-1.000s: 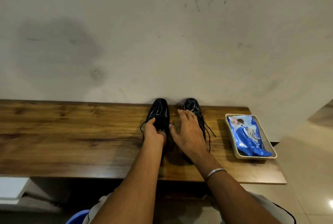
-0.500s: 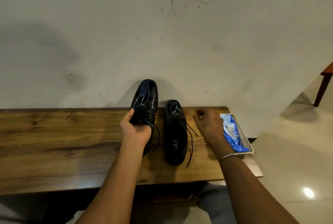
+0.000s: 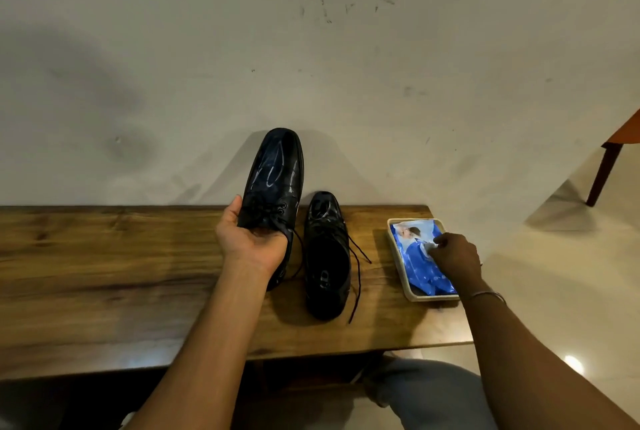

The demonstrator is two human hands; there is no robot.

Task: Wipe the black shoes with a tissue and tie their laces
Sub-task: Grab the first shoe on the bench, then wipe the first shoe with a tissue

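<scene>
My left hand (image 3: 251,239) grips a glossy black lace-up shoe (image 3: 275,173) by its middle and holds it lifted above the wooden table (image 3: 104,274), toe toward the wall. The second black shoe (image 3: 325,256) stands on the table just to the right, its laces loose and trailing over the wood. My right hand (image 3: 453,256) rests on the blue tissue pack (image 3: 412,256) in a cream tray (image 3: 398,256), its fingertips pinching a bit of pale tissue at the pack's opening.
A pale scuffed wall rises right behind the table. The table's right end stops just past the tray, with a light tiled floor beyond. A dark wooden chair leg (image 3: 602,173) stands at the far right.
My left hand raised the left shoe off the table. My right hand left the other shoe, moved right and reached the tissue pack. The view shifted right.
</scene>
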